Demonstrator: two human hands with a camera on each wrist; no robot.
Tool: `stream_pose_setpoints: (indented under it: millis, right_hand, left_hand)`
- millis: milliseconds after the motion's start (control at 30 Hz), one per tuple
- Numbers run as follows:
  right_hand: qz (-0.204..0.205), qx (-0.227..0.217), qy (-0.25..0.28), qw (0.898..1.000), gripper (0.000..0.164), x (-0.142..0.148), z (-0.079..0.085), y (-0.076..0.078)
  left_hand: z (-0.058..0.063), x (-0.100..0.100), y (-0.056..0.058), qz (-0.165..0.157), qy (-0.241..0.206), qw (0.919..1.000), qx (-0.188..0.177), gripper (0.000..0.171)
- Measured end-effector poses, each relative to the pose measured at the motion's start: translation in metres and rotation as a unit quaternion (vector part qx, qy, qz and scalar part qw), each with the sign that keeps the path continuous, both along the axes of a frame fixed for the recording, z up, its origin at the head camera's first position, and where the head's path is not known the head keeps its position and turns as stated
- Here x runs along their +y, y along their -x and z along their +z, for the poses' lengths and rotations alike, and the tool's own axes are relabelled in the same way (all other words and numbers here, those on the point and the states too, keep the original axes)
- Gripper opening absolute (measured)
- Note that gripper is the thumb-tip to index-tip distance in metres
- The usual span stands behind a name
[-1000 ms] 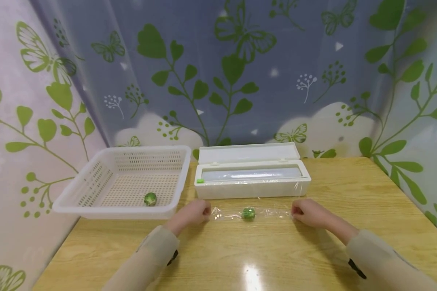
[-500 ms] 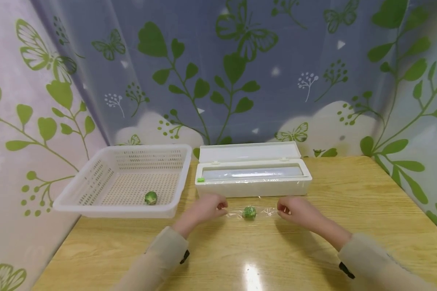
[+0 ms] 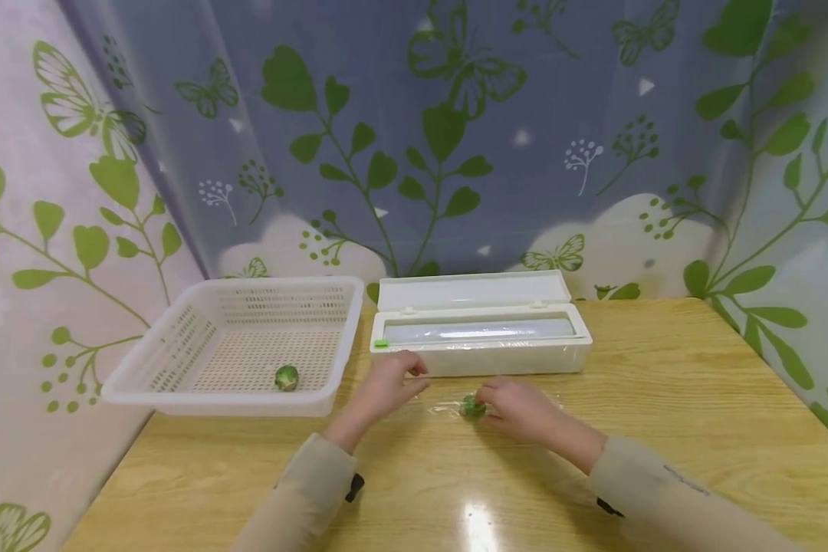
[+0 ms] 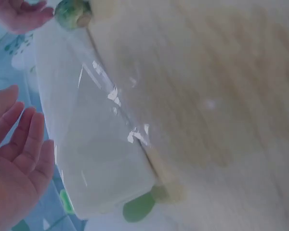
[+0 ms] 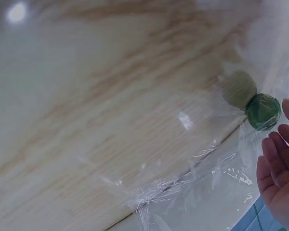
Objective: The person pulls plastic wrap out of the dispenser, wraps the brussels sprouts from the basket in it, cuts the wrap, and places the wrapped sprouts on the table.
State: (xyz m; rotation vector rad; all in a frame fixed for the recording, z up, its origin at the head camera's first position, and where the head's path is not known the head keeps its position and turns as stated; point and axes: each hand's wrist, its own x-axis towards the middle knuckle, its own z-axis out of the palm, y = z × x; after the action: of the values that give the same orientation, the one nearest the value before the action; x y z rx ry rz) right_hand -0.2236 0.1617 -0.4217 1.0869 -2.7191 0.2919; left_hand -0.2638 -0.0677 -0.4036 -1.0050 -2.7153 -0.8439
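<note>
A small green Brussels sprout [image 3: 472, 406] lies on the wooden table, with clear cling film [image 3: 445, 409] around or under it; which, I cannot tell. My right hand [image 3: 520, 410] is at the sprout's right side. In the right wrist view, the thumb and fingers of the right hand [image 5: 282, 168] stand apart close by the sprout [image 5: 263, 112], loosely curved. My left hand [image 3: 389, 383] hovers left of the sprout, before the cling film dispenser [image 3: 479, 360], fingers parted and relaxed. Nothing is in the left palm [image 4: 19, 163].
A white plastic basket [image 3: 224, 399] with one more Brussels sprout [image 3: 286, 377] stands at the left. The dispenser's lid [image 3: 474, 290] is raised, showing a roll of film [image 3: 479, 330]; a green slider [image 3: 381, 343] sits at its left end. A patterned curtain [image 3: 386, 153] hangs behind.
Both hands have let go of the film's ends. The right hand has moved left to the sprout; the left hand first came inward, then rose slightly toward the dispenser.
</note>
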Motion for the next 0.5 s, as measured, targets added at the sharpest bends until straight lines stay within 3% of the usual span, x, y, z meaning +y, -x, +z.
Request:
stream_pose_setpoints:
  millis: [267, 500]
  right_hand:
    - [-0.025, 0.019, -0.012, 0.999, 0.019, -0.005, -0.005, 0.004]
    - [-0.031, -0.018, 0.015, 0.999, 0.025, -0.006, -0.007, 0.009]
  left_hand:
    - [-0.005, 0.023, -0.006, -0.074, 0.064, 0.9935, -0.058, 0.019]
    - [-0.01, 0.04, -0.005, -0.109, 0.113, 0.9838, -0.086, 0.023]
